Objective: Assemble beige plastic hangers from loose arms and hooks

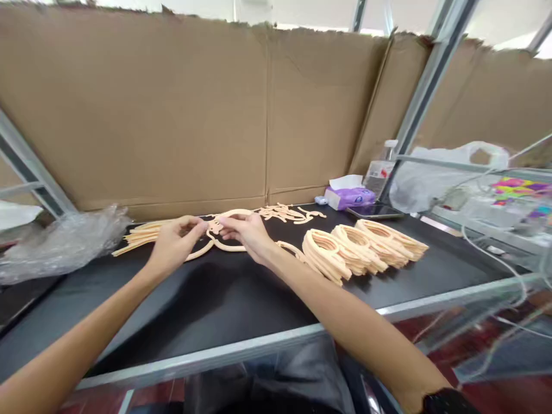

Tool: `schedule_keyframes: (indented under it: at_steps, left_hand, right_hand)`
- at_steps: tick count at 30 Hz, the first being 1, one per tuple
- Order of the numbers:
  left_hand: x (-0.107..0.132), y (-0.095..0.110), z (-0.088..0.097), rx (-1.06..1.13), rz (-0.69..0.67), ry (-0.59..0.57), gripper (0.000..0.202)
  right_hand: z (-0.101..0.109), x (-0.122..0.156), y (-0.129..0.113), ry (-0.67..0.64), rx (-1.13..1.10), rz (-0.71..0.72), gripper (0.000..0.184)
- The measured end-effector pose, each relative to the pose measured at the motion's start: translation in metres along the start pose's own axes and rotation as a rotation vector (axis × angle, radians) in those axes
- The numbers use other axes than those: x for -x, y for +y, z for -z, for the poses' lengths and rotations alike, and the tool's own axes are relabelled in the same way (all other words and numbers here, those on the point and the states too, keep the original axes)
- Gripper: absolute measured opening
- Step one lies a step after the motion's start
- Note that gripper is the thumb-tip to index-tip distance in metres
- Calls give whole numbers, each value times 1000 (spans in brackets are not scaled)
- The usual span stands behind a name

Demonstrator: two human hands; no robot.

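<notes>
Both hands cover most of what matters to me: the left hand and right hand have thumbs and fingers bent inward at the middle of a pale peach, slender, curved-outline piece, so I cannot tell what either one pinches, or how firmly. My view also cuts off the left forearm at seven o'clock and the black band on the right wrist at five, while the clear plastic packaging at three is too blurred to sort out. The piece lies on the black tabletop, just off my view's centre toward nine o'clock; I make out rounded arcs above and below, the lower ones meeting in a point, with the join masked by fingers. From it, pale straight strips fan out at nine o'clock, small loose peach offcut-like bits sit at two, and stacked peach ring-ended pieces lean in a row at three.
</notes>
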State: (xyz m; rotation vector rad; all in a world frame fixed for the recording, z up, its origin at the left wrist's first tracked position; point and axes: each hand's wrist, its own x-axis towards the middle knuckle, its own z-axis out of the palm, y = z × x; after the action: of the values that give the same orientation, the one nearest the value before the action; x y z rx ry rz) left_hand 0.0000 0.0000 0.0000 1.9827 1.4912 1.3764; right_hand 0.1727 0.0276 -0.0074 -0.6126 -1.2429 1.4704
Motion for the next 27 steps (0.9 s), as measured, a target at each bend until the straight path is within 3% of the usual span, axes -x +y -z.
schedule_keyframes:
  at_steps: [3,5,7,10,13,17,24,27]
  left_hand:
    - [-9,-5,-28,83,33,79,39]
    - [-8,-8,-42,91,42,69,45]
    - [0,-11,-51,-41,-42,-40,47]
    - [16,-13,-58,-357,-365,-328,43]
    - [22,-13,-60,-478,-460,-422,42]
    - [20,-14,-59,-493,-438,-445,33]
    - [17,-19,-45,-513,-345,-369,19]
    - [14,-21,-40,-513,-310,-324,13]
  right_hand:
    - [5,-7,2,118,76,121,16]
    - [9,-10,1,199,123,215,18]
    - [12,-11,-2,275,155,289,19]
    - [14,-9,-10,348,162,291,16]
    - [13,-7,-16,336,165,274,12]
    - [13,-7,-14,300,187,248,12]
    - [18,-13,-6,164,350,132,5]
    - [22,-16,-5,171,446,141,5]
